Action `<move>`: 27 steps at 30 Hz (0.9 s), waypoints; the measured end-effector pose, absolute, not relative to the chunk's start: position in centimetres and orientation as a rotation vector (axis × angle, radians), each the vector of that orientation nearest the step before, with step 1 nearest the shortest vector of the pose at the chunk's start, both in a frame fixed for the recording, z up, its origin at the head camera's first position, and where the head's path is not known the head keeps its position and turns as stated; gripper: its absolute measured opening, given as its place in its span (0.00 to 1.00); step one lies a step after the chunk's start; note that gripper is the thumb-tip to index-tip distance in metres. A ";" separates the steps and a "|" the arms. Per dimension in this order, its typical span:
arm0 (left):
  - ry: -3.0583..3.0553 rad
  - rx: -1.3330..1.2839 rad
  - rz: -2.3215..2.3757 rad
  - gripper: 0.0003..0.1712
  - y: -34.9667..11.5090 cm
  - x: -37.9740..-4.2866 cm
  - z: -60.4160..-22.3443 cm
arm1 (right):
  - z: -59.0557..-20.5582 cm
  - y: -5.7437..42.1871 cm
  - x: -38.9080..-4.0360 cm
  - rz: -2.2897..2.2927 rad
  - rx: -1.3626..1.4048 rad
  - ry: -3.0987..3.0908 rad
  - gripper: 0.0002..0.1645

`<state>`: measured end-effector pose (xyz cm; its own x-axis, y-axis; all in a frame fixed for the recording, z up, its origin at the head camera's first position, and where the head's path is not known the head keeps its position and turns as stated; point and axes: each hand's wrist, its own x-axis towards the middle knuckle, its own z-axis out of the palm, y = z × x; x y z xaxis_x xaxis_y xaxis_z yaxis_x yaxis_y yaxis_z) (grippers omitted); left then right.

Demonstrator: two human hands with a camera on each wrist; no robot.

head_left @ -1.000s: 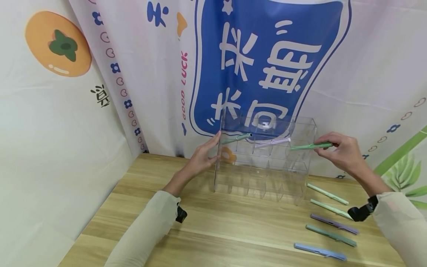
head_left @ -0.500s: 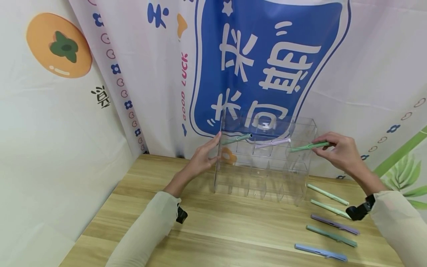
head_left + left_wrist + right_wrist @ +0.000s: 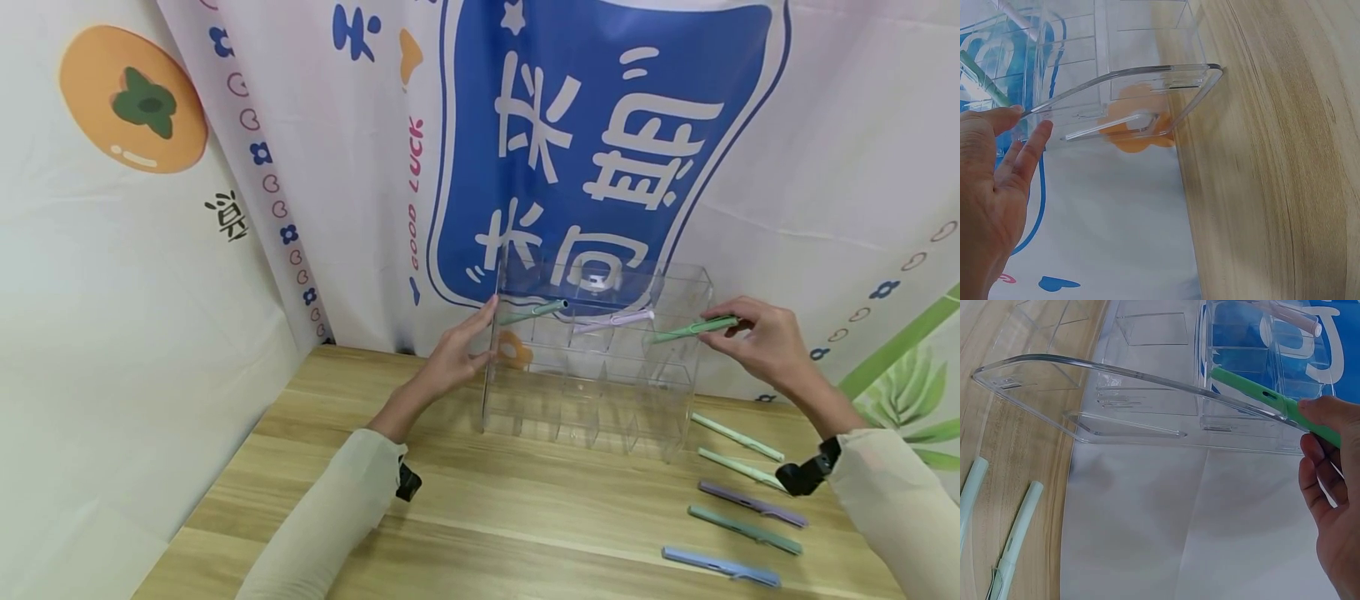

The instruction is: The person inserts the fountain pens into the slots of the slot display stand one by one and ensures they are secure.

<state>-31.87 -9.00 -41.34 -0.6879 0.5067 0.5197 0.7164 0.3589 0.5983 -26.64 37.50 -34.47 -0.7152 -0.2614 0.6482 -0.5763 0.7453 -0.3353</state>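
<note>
White cloth [image 3: 360, 208] printed with a blue panel [image 3: 675, 50] and white characters hangs behind a wood-grain table [image 3: 450, 500], where a person in pale sleeves works at a clear plastic organizer [image 3: 585, 392]. At the organizer's right end, the right hand [image 3: 761, 337] has its grip pinched on one end of a bright green pen [image 3: 686, 331], thumb on one side and fingers on the other; the pen slants across the edge of the right side panel, its far end at the rightmost part of the upper row. Opposite, the left hand [image 3: 450, 358] touches the left side panel, its grip spread with fingers nearly straight. Already in the upper row, a grey-green pen [image 3: 534, 312] leans at the left and a lilac pen [image 3: 615, 320] leans near the middle, both tilted. On the table to the right, five pens lie apart in a loose column: two pale green pens [image 3: 738, 437] nearest the organizer, then a purple pen [image 3: 752, 503], a dark green pen [image 3: 745, 529] and a blue pen [image 3: 720, 567].
</note>
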 end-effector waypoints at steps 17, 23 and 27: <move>-2.378 -1.079 -1.219 0.53 -8.9 -32.0 -41.1 | -34.2 39.5 -25.0 0.805 0.612 -2.305 0.31; -2.384 -1.072 -1.226 0.53 -8.9 -31.9 -41.2 | -34.7 41.0 -23.7 0.778 0.581 -2.298 0.30; -2.392 -1.073 -1.217 0.55 -8.8 -31.9 -41.2 | -35.2 41.8 -22.5 0.769 0.548 -2.318 0.28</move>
<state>-31.88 -8.82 -41.16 -0.6975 0.4999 0.5135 0.7093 0.3796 0.5940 -22.46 41.79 -35.15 -0.7168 -0.1824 0.6730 -0.5486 0.7433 -0.3829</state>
